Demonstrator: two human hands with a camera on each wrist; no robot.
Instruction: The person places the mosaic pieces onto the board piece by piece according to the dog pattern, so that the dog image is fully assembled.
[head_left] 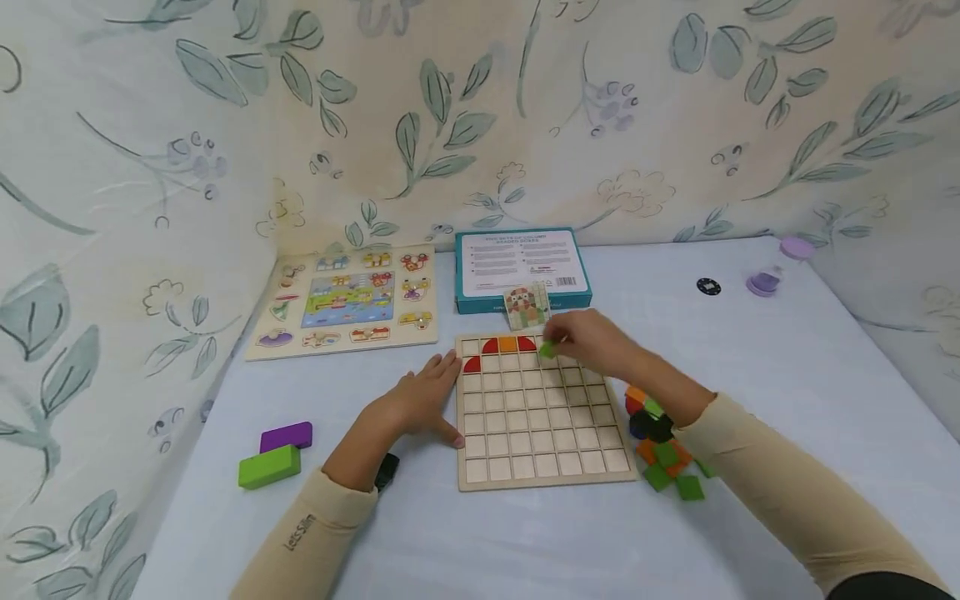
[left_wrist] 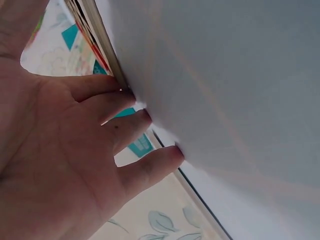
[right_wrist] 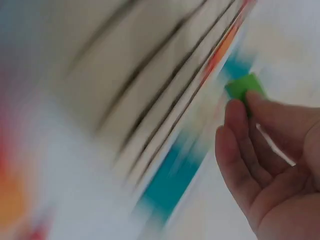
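Observation:
A wooden grid board (head_left: 547, 482) lies on the table with small square cells. Along its far edge sit an orange square tile (head_left: 507, 344) and two red curved tiles, with a third red curved tile (head_left: 472, 364) one row nearer at the left. My left hand (head_left: 420, 402) rests beside the board, fingers spread and touching its left edge. Over the far right part of the grid, my right hand (head_left: 596, 340) pinches a small green tile (right_wrist: 245, 89) between thumb and fingers. A picture card (head_left: 527, 306) leans on the teal box (head_left: 581, 298) behind the board.
Loose coloured tiles (head_left: 690, 487) lie heaped right of the board, partly behind the right forearm. At left are a green block (head_left: 268, 467), a purple block (head_left: 287, 437) and a picture puzzle (head_left: 341, 337). A black disc (head_left: 708, 287) and purple item (head_left: 763, 283) lie far right.

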